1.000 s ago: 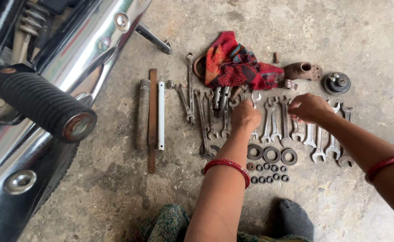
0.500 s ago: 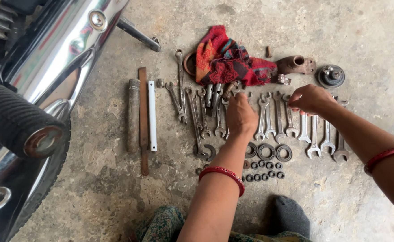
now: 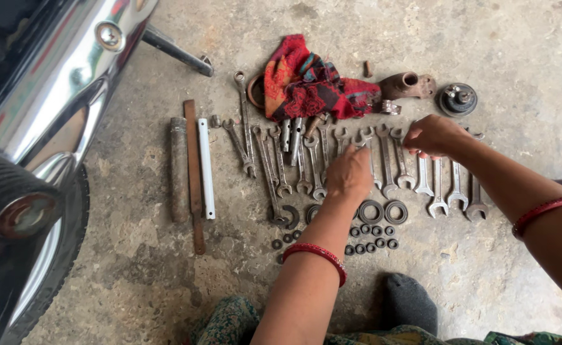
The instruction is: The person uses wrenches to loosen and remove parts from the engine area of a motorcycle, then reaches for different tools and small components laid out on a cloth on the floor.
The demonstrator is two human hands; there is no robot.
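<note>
Over a row of grey steel open-ended spanners (image 3: 383, 160) on the concrete floor (image 3: 517, 255), the left hand (image 3: 349, 174) and right hand (image 3: 436, 135) rest with fingers curled onto them, grip unclear.

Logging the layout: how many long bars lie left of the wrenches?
3, side by side: grey rod, rusty flat bar, then white tube nearest the wrenches. None seems hidden.

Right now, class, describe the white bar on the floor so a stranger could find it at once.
Start at the motorcycle on the left. Beside it lie three long pieces side by side, left of the row of spanners. The white bar is the rightmost, next to the brown file; only it is white.
</note>
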